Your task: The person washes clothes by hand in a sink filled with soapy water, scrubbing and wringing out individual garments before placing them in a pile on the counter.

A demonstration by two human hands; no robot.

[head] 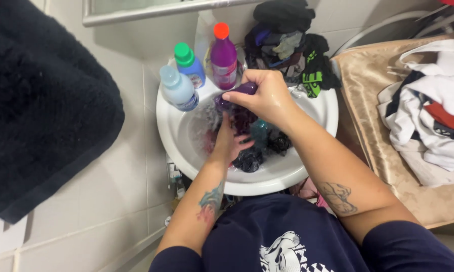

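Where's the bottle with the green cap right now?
In the head view, the green-capped blue bottle stands on the back rim of the white sink, upper left of the basin, between the pale blue bottle and the purple bottle.

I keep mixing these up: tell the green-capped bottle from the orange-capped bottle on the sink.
The green-capped bottle is blue and shorter; the orange-capped bottle is purple and taller. The green-capped one stands further left, the orange-capped one beside the right hand. Both stand upright and capped on the sink rim.
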